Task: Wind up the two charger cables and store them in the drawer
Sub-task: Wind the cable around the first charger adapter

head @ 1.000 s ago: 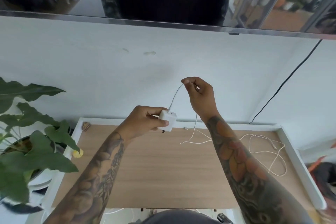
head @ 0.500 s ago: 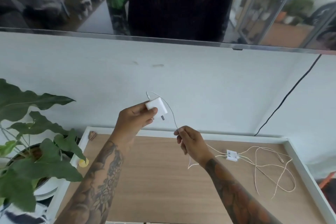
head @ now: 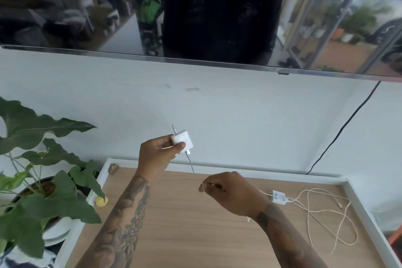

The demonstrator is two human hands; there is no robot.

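- At the centre of the view, above the back edge of the table, the left hand (head: 157, 154) grips the small white cube-shaped plug adapter (head: 182, 141) between thumb and curled fingers.
- Compared with one second ago, that adapter sits higher and is turned, its prongs now pointing down and right.
- From the adapter, the thin white charger cable (head: 191, 164) runs down to the right hand (head: 228, 191), which pinches it between thumb and forefinger just over the light wooden tabletop (head: 174, 224).
- One second ago the right hand was raised above the adapter; half a second ago it had dropped to table height, and it now sits lower and further right. Judgement: this reads as one turn of the cable round the adapter, so winding of the first cable is under way and far from complete.
- Further right, the second white plug adapter (head: 279, 197) lies flat on the tabletop with its cream cable (head: 339, 222) sprawled in loose loops beside it, untouched across all three frames.
- No drawer is visible; storage is not yet started.
- Left of the table stands a green leafy potted plant (head: 43, 180).
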